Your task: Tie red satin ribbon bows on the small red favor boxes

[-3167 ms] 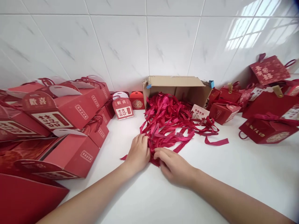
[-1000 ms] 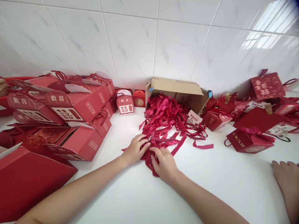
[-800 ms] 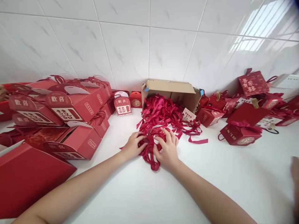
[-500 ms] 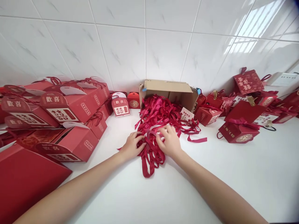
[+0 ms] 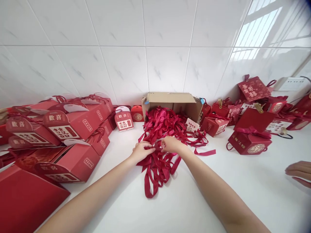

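The left hand (image 5: 143,151) and the right hand (image 5: 172,144) are close together in the red ribbons (image 5: 161,168). Each grip looks like a pinch, with a bit of ribbon seeming to run between them. The ribbons spill from a cardboard box (image 5: 170,97) on its side by the back edge of the white bench (image 5: 167,210). I think the step now is picking strands apart. The next move seems to call for soft, careful pulling, because the loops are tangled.

The right fingertips are tucked down, so what they pinch is hard to see. The box hides the back of the pile. On the bench's left side, the red gift boxes (image 5: 82,124) are partly cut off. Near its right side, another person's hand (image 5: 301,171) is cut off too
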{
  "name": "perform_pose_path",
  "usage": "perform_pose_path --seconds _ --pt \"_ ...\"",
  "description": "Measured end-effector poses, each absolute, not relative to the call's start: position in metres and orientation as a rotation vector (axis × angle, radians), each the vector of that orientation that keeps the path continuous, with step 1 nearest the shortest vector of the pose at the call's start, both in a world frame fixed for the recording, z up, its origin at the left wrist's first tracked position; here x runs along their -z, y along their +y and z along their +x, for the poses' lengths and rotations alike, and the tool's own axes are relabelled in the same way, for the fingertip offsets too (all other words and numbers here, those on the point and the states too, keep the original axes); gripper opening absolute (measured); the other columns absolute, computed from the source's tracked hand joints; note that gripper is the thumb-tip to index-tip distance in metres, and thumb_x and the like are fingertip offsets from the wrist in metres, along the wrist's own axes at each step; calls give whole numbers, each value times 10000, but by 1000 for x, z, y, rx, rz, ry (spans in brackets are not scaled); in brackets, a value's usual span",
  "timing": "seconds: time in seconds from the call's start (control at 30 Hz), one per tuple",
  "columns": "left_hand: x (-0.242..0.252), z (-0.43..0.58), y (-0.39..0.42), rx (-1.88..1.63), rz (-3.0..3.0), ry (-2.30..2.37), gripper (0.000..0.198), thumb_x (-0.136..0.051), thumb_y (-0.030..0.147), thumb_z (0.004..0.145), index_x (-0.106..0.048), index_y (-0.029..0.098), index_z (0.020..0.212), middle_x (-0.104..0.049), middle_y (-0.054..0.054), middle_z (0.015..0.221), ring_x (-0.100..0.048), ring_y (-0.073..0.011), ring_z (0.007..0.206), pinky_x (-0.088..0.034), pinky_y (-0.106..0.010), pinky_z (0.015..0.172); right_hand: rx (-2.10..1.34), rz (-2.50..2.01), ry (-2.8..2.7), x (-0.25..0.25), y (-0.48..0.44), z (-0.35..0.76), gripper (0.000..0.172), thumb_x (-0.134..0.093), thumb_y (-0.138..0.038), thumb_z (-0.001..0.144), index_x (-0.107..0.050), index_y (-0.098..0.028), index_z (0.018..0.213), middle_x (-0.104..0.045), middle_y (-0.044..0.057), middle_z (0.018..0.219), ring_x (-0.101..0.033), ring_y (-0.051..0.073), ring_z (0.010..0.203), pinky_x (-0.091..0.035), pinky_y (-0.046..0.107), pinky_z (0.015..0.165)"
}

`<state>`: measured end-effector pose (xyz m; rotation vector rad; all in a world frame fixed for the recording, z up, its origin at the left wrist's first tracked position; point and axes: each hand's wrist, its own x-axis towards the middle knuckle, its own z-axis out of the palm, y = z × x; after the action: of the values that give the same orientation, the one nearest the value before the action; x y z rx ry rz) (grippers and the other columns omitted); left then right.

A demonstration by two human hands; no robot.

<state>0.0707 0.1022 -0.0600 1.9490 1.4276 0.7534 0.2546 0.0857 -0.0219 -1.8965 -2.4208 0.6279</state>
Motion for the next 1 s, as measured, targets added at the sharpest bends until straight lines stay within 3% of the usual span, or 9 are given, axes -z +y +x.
perform_pose_path --seconds 0.13,0.23,0.33,0.47,0.67,0.8,1.0 --pt "34 78 99 -797 1902 1297 268 -664 414 672 -736 178 775 -717 -61 878 -648 -249 865 -494 -370 834 -650 -1852 -2342 20 86 259 191 -626 -311 860 -651 -140 944 -658 42 910 -625 155 810 -517 310 727" --pt "7 79 89 -879 1884 1230 264 -661 394 692 -726 176 826 -693 -76 1054 -624 -255 995 -461 -371 917 -657 -1723 -2259 0 83 268 138 -681 -274 784 -713 -151 836 -636 4 693 -584 129 662 -439 233 595" --pt "-26 77 77 -1016 1891 1217 261 -685 405 703 -716 187 842 -636 -81 1185 -558 -263 1121 -389 -388 1013 -618 -1563 -2180 -29 69 281 220 -631 -373 807 -731 -182 851 -614 -17 683 -532 105 633 -384 218 555" --pt "-72 81 60 -1136 1865 1117 325 -704 421 708 -714 165 908 -690 -80 1008 -625 -236 936 -474 -380 895 -698 -1332 -2064 -61 39 293 289 -622 -469 785 -732 -204 814 -596 -28 658 -471 91 560 -354 225 502" --pt "-114 88 20 -1223 2060 1228 181 -699 357 730 -739 206 823 -723 -22 860 -650 -197 821 -520 -305 803 -806 -1097 -1869 -86 -3 287 201 -601 -352 830 -732 -205 872 -701 15 807 -599 128 714 -471 252 643" --pt "-116 82 -2 -1432 2093 1265 136 -700 337 732 -736 227 804 -722 -4 833 -650 -189 821 -525 -272 758 -825 -1034 -1785 -91 -21 277 193 -658 -360 796 -681 -198 900 -690 20 864 -610 125 710 -497 249 617" --pt "-113 78 -9 -1559 2108 1170 70 -709 294 745 -732 239 781 -711 14 798 -639 -150 797 -514 -240 749 -634 -976 -1820 -91 -29 268 75 -656 -257 805 -686 -195 775 -676 4 785 -613 123 738 -504 251 686"
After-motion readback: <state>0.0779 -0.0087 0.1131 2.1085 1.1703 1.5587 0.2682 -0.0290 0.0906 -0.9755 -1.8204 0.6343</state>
